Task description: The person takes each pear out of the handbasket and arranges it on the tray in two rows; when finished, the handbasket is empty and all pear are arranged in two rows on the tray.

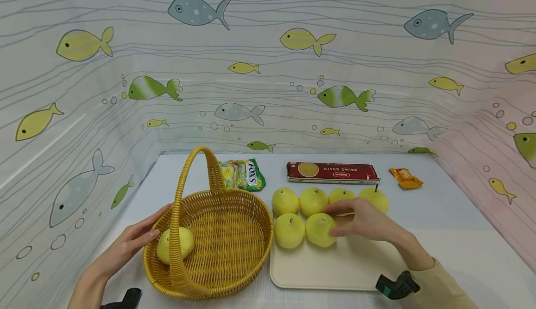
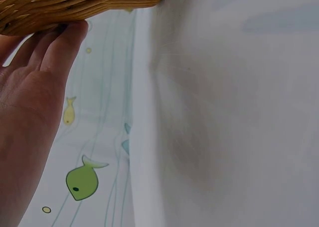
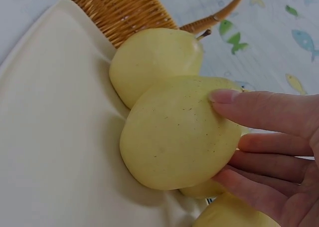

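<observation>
A wicker basket [image 1: 222,248] with a tall handle stands at the left, and one yellow pear [image 1: 186,244] lies inside against its left wall. My left hand [image 1: 130,241] touches the basket's left side, its fingers [image 2: 67,45] fairly straight against the outer weave. On the cream tray [image 1: 331,274] sit several yellow pears in two rows. My right hand [image 1: 366,220] holds the front-row pear [image 1: 320,231] by its right side, thumb on one face and fingers round the other. In the right wrist view this pear [image 3: 174,137] touches another pear [image 3: 152,60] beside it.
Behind the basket lies a green candy bag [image 1: 244,175]. A long dark red biscuit pack [image 1: 332,172] lies behind the tray, with a small orange packet [image 1: 405,178] to its right. Fish-printed cloth [image 1: 251,85] walls in the white table. The basket's right side adjoins the tray.
</observation>
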`<control>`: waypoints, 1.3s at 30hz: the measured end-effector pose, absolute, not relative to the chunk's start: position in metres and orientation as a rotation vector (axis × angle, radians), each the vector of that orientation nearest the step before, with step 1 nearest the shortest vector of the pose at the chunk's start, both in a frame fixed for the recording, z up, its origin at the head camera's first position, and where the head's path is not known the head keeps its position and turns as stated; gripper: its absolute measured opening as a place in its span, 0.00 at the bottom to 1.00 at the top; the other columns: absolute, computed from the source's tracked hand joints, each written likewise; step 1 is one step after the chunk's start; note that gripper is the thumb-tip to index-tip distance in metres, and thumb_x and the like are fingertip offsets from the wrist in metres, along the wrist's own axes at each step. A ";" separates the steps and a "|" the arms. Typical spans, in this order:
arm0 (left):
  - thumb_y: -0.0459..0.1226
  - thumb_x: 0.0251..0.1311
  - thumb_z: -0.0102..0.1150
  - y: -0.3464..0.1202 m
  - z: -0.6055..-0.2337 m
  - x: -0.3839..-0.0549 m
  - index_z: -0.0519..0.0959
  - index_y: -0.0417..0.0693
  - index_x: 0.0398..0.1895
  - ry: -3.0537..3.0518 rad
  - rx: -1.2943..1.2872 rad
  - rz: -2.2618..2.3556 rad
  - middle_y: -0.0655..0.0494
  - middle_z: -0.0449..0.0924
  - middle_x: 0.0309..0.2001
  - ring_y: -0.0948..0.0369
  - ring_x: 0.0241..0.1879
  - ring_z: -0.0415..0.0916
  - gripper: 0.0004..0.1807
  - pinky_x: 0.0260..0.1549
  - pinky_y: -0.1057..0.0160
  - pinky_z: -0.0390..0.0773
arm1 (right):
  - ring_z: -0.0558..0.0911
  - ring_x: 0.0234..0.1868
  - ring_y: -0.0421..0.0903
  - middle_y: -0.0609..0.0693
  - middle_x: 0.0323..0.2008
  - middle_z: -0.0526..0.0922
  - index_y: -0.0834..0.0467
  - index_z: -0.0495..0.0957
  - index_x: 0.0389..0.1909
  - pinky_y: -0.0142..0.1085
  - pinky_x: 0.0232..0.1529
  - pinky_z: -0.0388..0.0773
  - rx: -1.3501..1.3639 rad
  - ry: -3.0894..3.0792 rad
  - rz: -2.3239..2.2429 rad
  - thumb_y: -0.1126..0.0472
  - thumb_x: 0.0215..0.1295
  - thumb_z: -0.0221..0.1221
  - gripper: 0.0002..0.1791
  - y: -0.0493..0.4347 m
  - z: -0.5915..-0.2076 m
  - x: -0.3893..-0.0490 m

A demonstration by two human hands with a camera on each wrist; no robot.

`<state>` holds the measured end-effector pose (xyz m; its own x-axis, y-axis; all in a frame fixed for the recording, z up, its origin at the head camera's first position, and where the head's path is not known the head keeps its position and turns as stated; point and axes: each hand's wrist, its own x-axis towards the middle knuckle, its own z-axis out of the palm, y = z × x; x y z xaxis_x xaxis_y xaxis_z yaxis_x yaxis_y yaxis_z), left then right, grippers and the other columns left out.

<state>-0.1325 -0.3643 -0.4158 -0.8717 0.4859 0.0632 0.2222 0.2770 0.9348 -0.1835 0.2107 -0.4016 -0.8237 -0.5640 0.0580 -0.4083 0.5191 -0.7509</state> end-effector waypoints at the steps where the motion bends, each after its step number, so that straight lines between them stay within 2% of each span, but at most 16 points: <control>1: 0.29 0.77 0.34 -0.364 -0.416 -0.133 0.47 0.47 0.81 2.312 0.656 1.632 0.74 0.51 0.77 0.84 0.72 0.49 0.31 0.60 0.82 0.58 | 0.83 0.54 0.45 0.43 0.51 0.86 0.53 0.83 0.56 0.42 0.54 0.81 -0.831 2.566 -1.197 0.46 0.54 0.73 0.29 0.211 -0.402 -0.183; 10: 0.29 0.77 0.34 -0.364 -0.416 -0.133 0.47 0.47 0.81 2.303 0.664 1.633 0.74 0.50 0.78 0.84 0.72 0.48 0.31 0.60 0.83 0.58 | 0.83 0.54 0.49 0.49 0.52 0.85 0.57 0.82 0.56 0.45 0.54 0.81 -0.860 2.531 -1.262 0.49 0.56 0.72 0.28 0.211 -0.402 -0.184; 21: 0.29 0.77 0.33 -0.365 -0.417 -0.133 0.47 0.47 0.81 2.311 0.683 1.630 0.72 0.50 0.78 0.83 0.72 0.48 0.31 0.60 0.82 0.59 | 0.84 0.54 0.47 0.47 0.52 0.85 0.57 0.82 0.56 0.43 0.54 0.80 -0.851 2.508 -1.300 0.50 0.56 0.73 0.28 0.211 -0.400 -0.184; 33: 0.29 0.77 0.34 -0.365 -0.417 -0.133 0.47 0.48 0.81 2.323 0.671 1.622 0.72 0.50 0.78 0.83 0.72 0.48 0.31 0.60 0.82 0.59 | 0.83 0.56 0.55 0.59 0.53 0.83 0.63 0.80 0.57 0.45 0.55 0.80 -0.855 2.418 -1.430 0.56 0.58 0.72 0.27 0.209 -0.399 -0.183; 39: 0.29 0.77 0.35 -0.365 -0.417 -0.133 0.47 0.48 0.81 2.326 0.659 1.623 0.72 0.50 0.78 0.83 0.72 0.48 0.31 0.60 0.82 0.59 | 0.82 0.57 0.58 0.60 0.54 0.82 0.63 0.79 0.57 0.46 0.55 0.79 -0.833 2.413 -1.472 0.57 0.58 0.72 0.27 0.207 -0.395 -0.180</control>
